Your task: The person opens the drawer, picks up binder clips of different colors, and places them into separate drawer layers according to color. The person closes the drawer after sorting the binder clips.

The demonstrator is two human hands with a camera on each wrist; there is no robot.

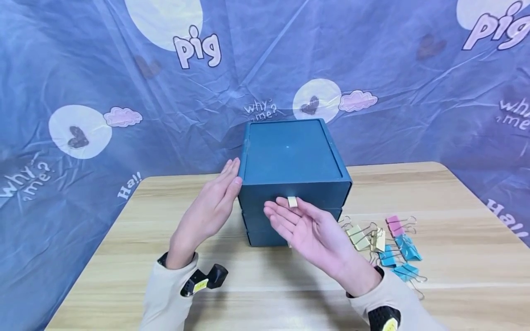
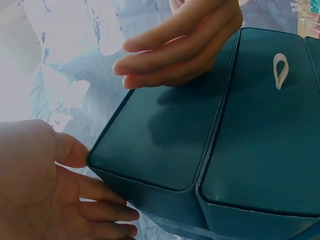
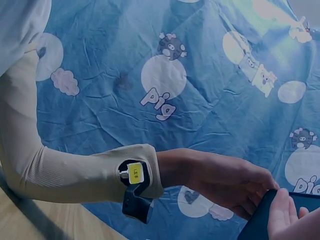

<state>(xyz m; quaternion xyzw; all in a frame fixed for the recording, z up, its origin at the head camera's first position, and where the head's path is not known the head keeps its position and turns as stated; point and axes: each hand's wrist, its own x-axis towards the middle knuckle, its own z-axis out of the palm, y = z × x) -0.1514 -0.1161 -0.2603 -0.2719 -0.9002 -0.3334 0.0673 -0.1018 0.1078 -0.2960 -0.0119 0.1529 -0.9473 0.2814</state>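
Observation:
A dark blue drawer box point(image 1: 290, 151) stands on the table, its drawers one above the other with small pale loop tabs. My left hand point(image 1: 211, 207) lies against the box's left side near the top front corner, fingers straight. In the left wrist view, the fingers point(image 2: 107, 212) of that hand reach along the side wall. Palm up, my right hand point(image 1: 312, 232) holds the top drawer's pull tab point(image 1: 292, 202) at its thumb and index finger; the other fingers extend across the drawer front. The lower drawer's pull tab point(image 2: 281, 71) hangs free.
Several binder clips lie on the table to the right of the box, among them a pink clip point(image 1: 395, 225), a blue clip point(image 1: 407, 248) and a yellow clip point(image 1: 358, 237). The wooden table point(image 1: 120, 257) ends at a blue printed cloth point(image 1: 186, 115) behind the box.

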